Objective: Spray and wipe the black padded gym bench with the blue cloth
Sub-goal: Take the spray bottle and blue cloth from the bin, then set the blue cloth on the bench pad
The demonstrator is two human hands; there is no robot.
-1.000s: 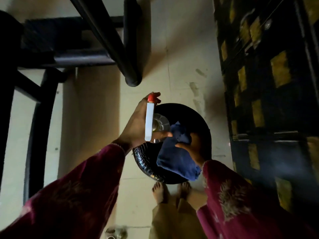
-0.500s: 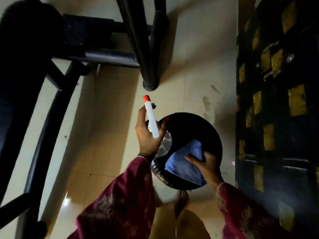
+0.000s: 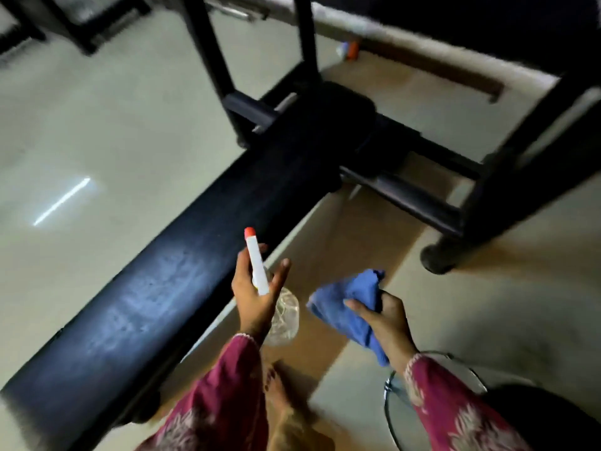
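Observation:
The black padded gym bench [image 3: 169,278] runs diagonally from the lower left to the upper middle, with a faint sheen on its top. My left hand [image 3: 255,289] holds a clear spray bottle [image 3: 286,315] with a white head and a red nozzle tip, just off the bench's right edge, nozzle pointing up and away. My right hand [image 3: 382,317] grips a bunched blue cloth [image 3: 344,304] over the floor, to the right of the bottle and apart from the bench.
Black steel frame legs and crossbars [image 3: 455,203] stand behind and to the right of the bench. A round black stool with a chrome rim [image 3: 388,385] sits at the lower right. My bare foot [image 3: 276,388] is on the tiled floor [image 3: 81,109].
The view has swung left from the round stool to the bench. Both hands lifted off the stool, carrying the bottle and cloth toward the bench.

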